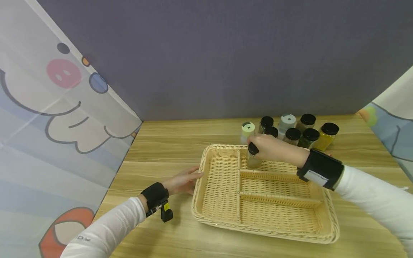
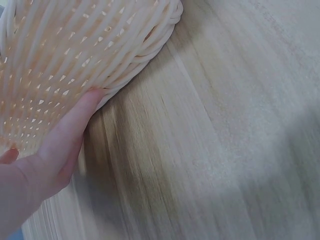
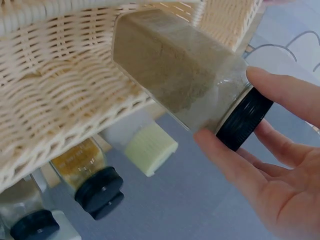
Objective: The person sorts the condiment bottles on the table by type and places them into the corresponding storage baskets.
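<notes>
1. While my left arm (image 1: 108,222) reaches forward, my left hand (image 1: 182,182) lies against the basket's (image 1: 267,232) left end, its fingers uncurled and touching the outer wall.
2. Left of the basket's long divider (image 1: 238,186) is one undivided compartment (image 1: 222,179); right of it lie three crosswise ones.
3. With my right arm (image 1: 371,186) stretched over the basket from its right side, my right hand (image 1: 269,146) pinches a jar of brownish powder (image 3: 170,67) by its black lid (image 3: 245,120), inside the back crosswise compartment's left end.
4. Behind the basket stand a pale-green-capped container (image 1: 247,130), black-lidded jars (image 1: 293,134) around a white-capped container (image 1: 287,123), and, rightmost, a black-lidded jar of yellow contents (image 1: 326,137).
</notes>
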Demonstrator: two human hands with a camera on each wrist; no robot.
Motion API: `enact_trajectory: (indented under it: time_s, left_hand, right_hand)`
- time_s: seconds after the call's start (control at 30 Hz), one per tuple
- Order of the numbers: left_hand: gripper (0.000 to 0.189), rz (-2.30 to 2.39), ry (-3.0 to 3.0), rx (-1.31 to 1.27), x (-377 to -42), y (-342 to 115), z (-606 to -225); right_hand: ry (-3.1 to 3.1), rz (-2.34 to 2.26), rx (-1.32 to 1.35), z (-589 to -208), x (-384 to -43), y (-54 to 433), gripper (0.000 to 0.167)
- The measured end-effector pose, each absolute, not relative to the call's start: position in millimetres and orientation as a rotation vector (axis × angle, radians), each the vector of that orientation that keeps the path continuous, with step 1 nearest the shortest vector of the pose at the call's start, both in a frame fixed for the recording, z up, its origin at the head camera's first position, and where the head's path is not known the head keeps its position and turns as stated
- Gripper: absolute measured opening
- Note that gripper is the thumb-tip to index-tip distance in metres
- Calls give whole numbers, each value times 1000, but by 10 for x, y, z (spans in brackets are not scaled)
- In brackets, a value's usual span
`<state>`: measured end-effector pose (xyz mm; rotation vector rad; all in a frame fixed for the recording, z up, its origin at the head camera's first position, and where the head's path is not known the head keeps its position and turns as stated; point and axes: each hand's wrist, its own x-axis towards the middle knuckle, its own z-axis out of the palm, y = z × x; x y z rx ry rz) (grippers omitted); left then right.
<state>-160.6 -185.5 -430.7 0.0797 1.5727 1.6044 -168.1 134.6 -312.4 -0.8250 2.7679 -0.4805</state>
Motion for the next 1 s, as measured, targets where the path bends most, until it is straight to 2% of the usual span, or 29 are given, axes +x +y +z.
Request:
enact_trajectory:
  time_s: [0.27,0.73,1.0]
  left_hand:
    - [69,1604,1558,60,-1608,-1845,-4314]
    - [72,1600,1571,47,-1602,-1846,-4291]
    - [66,1607,1551,50,-1599,-1862,-4303]
  right_hand:
    - [2781,-517,-807,-3260,-1694,1328,43]
    - [2800,-512,-866,-3377,-1720,1286,38]
    - [2799,-497,-853,-3433,-1725,1249,38]
